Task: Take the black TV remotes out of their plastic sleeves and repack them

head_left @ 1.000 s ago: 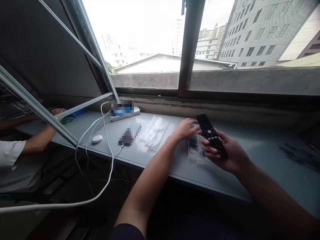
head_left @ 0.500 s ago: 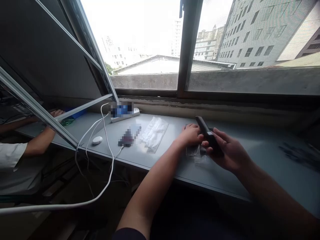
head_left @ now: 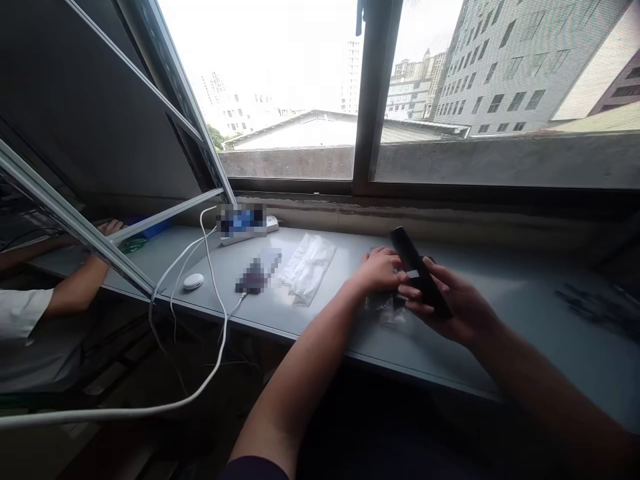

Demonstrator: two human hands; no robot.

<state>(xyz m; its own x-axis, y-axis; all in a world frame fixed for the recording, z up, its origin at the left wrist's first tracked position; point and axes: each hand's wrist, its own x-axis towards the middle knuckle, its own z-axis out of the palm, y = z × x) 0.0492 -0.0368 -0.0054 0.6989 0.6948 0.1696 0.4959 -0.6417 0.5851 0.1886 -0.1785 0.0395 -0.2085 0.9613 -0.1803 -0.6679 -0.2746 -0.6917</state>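
Note:
My right hand (head_left: 453,303) is wrapped round a black remote control (head_left: 411,261), now turned so its plain back faces up. My left hand (head_left: 379,269) lies beside it on the grey table (head_left: 505,333), fingers curled on a small clear plastic bag (head_left: 383,305) with something dark inside. The bag lies just under the remote and between my two hands. A second clear plastic bag (head_left: 307,265) rests flat on the table to the left of my left hand.
A white power strip (head_left: 245,227) sits by the window sill, with white cables (head_left: 213,280) hanging off the table edge. A small white oval thing (head_left: 193,281) and a blurred dark object (head_left: 257,273) lie nearby. Another person's arm (head_left: 75,293) rests at the far left behind slanted metal bars.
My right hand has rolled the remote over, from buttons up to back up. My left hand has closed on the small bag and pulled it slightly left.

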